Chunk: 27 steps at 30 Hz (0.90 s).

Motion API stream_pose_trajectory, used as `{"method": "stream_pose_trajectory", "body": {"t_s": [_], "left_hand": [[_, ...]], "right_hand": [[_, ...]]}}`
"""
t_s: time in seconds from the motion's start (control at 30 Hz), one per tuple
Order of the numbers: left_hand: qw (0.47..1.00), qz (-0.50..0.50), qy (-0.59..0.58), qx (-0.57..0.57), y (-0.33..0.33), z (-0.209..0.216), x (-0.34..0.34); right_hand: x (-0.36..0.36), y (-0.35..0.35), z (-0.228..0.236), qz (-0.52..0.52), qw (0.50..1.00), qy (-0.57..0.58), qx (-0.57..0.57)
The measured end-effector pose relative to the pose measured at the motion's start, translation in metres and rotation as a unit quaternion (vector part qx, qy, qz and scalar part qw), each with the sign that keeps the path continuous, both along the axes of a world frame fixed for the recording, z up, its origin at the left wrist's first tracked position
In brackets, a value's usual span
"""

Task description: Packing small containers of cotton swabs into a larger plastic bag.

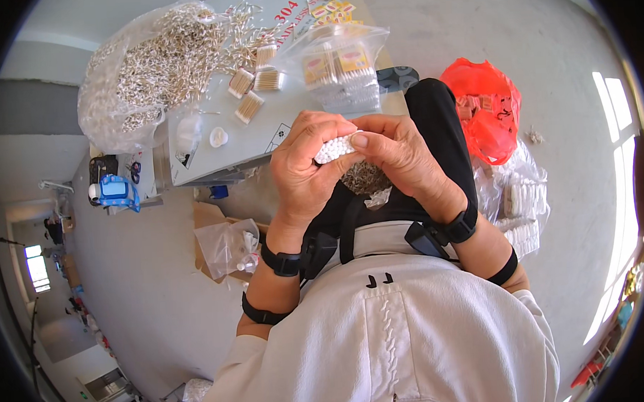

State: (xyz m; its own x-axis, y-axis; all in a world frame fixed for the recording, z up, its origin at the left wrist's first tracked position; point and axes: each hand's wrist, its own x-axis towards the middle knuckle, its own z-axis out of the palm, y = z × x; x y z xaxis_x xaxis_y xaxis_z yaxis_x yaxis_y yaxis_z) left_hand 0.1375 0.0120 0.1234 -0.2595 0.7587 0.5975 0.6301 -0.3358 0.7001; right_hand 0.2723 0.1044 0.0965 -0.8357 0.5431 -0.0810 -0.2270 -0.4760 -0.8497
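A tight bundle of cotton swabs (332, 150) is held up in front of me, its white tips facing me. My left hand (299, 166) is closed around its left side, the fingers curled over the top. From the right, my right hand (410, 157) grips the same bundle with thumb and fingers. The sticks are mostly hidden by my hands. Just beyond, on the grey table (212, 159), several small swab bundles (268, 80) lie together. Beside them stands a clear zip bag (341, 74) filled with yellow-labelled swab packs. Below my hands, a brownish heap (364, 179) is partly covered.
A large clear bag (162, 75) spills loose swabs at the table's far left, near a small white round tub (218, 137). A red plastic bag (482, 115) and clear bags of white packs (519, 201) sit right of my leg. An open cardboard box (207, 242) stands on the floor.
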Motion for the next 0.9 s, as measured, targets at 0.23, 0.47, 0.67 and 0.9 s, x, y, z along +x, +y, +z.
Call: {"method": "stream_pose_trajectory", "body": {"t_s": [0.23, 0.47, 0.67, 0.9], "left_hand": [[0.999, -0.015, 0.051, 0.002, -0.007, 0.002, -0.009], [0.999, 0.023, 0.040, -0.020, -0.009, 0.006, -0.001], [0.991, 0.010, -0.115, -0.072, -0.012, -0.010, -0.009], [0.971, -0.022, -0.218, -0.093, -0.006, -0.029, 0.002]], "right_hand": [[0.001, -0.002, 0.002, -0.006, 0.999, 0.021, -0.039], [0.004, 0.000, -0.001, 0.026, 0.994, 0.029, -0.099], [0.006, 0.002, -0.013, 0.006, 0.997, 0.046, 0.057], [0.000, 0.008, -0.040, -0.032, 0.995, 0.038, 0.088]]}}
